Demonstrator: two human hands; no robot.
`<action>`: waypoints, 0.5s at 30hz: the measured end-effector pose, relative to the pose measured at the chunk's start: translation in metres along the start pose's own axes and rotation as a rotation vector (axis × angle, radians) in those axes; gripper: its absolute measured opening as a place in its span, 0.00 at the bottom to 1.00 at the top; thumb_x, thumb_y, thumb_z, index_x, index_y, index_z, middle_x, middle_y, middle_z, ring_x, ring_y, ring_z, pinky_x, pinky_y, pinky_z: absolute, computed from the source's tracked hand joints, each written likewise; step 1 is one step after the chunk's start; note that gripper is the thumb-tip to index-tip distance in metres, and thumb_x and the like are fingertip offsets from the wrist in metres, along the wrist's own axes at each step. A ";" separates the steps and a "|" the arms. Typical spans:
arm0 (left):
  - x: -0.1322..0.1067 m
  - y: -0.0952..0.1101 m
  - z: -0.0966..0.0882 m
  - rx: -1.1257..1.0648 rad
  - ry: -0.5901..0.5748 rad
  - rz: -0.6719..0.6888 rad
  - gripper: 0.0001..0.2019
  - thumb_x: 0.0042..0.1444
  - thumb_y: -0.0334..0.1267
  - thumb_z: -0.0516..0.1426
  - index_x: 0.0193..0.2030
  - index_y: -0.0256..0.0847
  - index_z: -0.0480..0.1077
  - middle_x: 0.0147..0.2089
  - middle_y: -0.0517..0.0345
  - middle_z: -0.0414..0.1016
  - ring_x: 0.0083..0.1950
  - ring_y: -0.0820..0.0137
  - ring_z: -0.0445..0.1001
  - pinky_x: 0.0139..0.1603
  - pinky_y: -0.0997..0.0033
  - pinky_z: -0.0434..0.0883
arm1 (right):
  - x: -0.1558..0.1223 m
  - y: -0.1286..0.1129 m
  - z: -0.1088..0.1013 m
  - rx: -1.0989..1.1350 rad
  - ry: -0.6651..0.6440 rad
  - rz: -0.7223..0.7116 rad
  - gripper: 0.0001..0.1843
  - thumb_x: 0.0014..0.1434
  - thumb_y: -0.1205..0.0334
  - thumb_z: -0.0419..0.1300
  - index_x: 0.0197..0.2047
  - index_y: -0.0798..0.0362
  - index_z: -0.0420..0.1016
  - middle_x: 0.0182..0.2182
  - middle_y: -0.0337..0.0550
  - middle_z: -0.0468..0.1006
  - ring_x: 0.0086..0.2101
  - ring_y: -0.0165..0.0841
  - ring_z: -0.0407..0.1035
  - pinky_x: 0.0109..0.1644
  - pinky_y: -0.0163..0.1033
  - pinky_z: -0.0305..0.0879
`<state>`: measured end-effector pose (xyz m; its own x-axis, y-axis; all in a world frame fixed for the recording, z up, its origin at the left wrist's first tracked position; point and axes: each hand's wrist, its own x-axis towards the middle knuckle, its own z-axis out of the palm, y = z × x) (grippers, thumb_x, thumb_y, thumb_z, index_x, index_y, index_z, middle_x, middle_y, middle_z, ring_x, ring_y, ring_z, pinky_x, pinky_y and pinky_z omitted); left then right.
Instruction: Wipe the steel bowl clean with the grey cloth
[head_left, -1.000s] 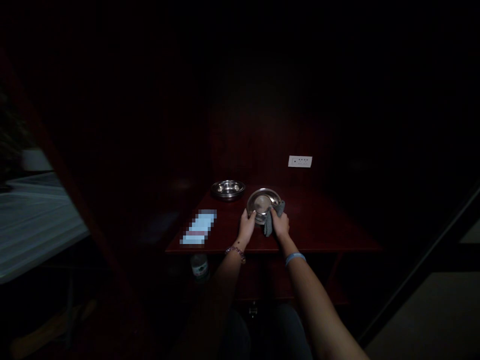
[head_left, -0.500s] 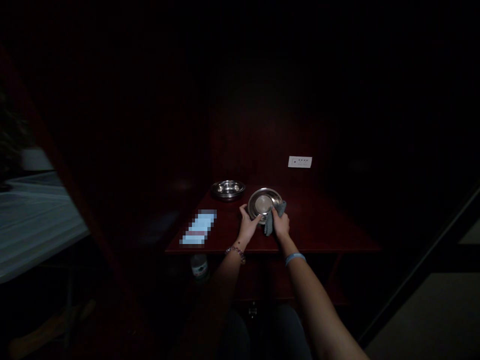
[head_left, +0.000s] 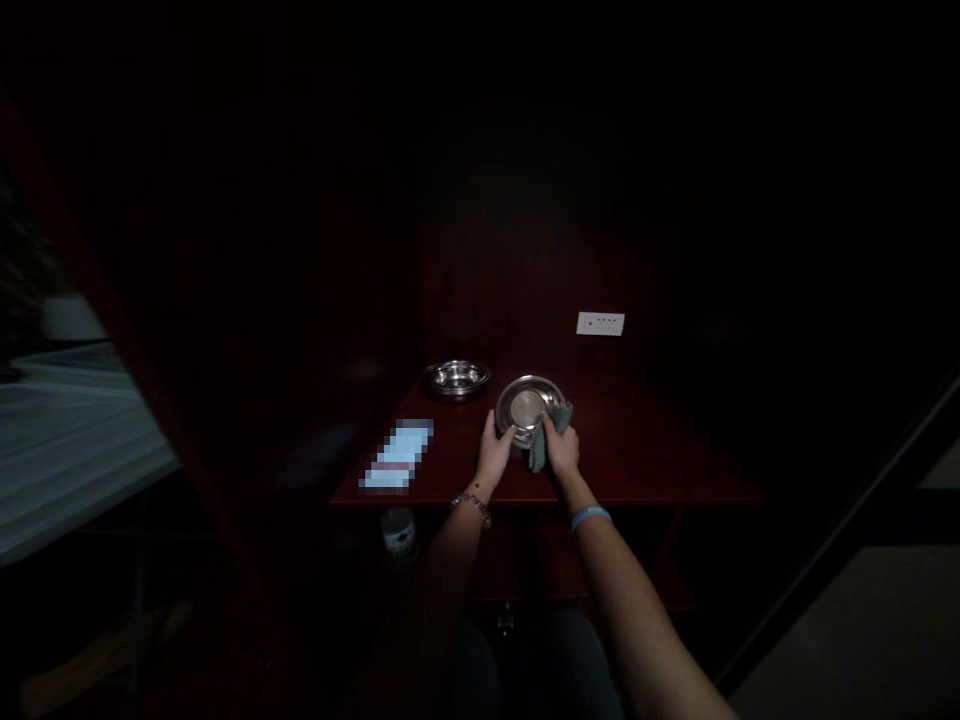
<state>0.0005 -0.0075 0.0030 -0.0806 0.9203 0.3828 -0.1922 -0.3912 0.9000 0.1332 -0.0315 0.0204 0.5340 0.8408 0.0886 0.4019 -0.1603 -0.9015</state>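
A round, shiny metal plate point(head_left: 528, 408) is held tilted above the dark red desk point(head_left: 645, 470), its inner face toward me. My left hand point(head_left: 493, 452) grips its lower left rim, thumb on the inner side and fingers behind. My right hand point(head_left: 562, 445) is closed on a grey-green cloth point(head_left: 538, 448), pressing it against the plate's right rim. Part of the cloth hangs below the right thumb. Behind and to the left, a stack of similar metal plates point(head_left: 456, 382) rests on the desk.
At the desk's left lies a bright, pixelated flat object point(head_left: 397, 455). A white socket panel point(head_left: 600, 324) is on the back wall. A bottle point(head_left: 399, 535) stands below the desk edge. Dark partitions flank both sides, and a pale ridged surface point(head_left: 67, 440) is at far left.
My left fingers have shifted slightly on the plate's lower left rim, with the thumb a little further left. The plate and the right hand with the cloth stay almost in place.
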 end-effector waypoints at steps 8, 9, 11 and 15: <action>0.004 0.001 -0.001 -0.026 0.042 0.046 0.15 0.57 0.37 0.56 0.50 0.37 0.73 0.54 0.48 0.77 0.56 0.63 0.74 0.64 0.61 0.65 | 0.003 0.004 0.002 -0.024 -0.024 -0.009 0.27 0.63 0.41 0.53 0.52 0.51 0.78 0.46 0.51 0.81 0.50 0.42 0.76 0.54 0.42 0.70; 0.005 0.001 -0.001 -0.027 0.045 0.043 0.15 0.57 0.37 0.56 0.50 0.37 0.73 0.53 0.48 0.78 0.56 0.63 0.74 0.63 0.61 0.66 | 0.003 0.004 0.002 -0.026 -0.027 -0.010 0.26 0.63 0.41 0.53 0.52 0.51 0.78 0.46 0.51 0.81 0.50 0.43 0.75 0.54 0.42 0.70; 0.005 0.001 -0.001 -0.029 0.047 0.035 0.15 0.58 0.39 0.56 0.49 0.36 0.73 0.53 0.47 0.78 0.55 0.63 0.74 0.63 0.60 0.66 | 0.003 0.004 0.002 -0.029 -0.030 -0.016 0.27 0.63 0.41 0.53 0.52 0.51 0.78 0.46 0.51 0.81 0.50 0.44 0.75 0.54 0.43 0.69; 0.004 0.003 -0.001 -0.042 0.016 0.022 0.16 0.59 0.41 0.57 0.51 0.37 0.73 0.54 0.47 0.77 0.57 0.62 0.74 0.64 0.60 0.65 | 0.002 0.003 0.002 -0.014 -0.019 -0.015 0.26 0.63 0.42 0.53 0.52 0.51 0.78 0.47 0.51 0.81 0.51 0.44 0.75 0.54 0.42 0.69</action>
<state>-0.0009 -0.0051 0.0067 -0.1011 0.9116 0.3984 -0.2311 -0.4110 0.8819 0.1341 -0.0292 0.0166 0.5137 0.8527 0.0944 0.4206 -0.1544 -0.8940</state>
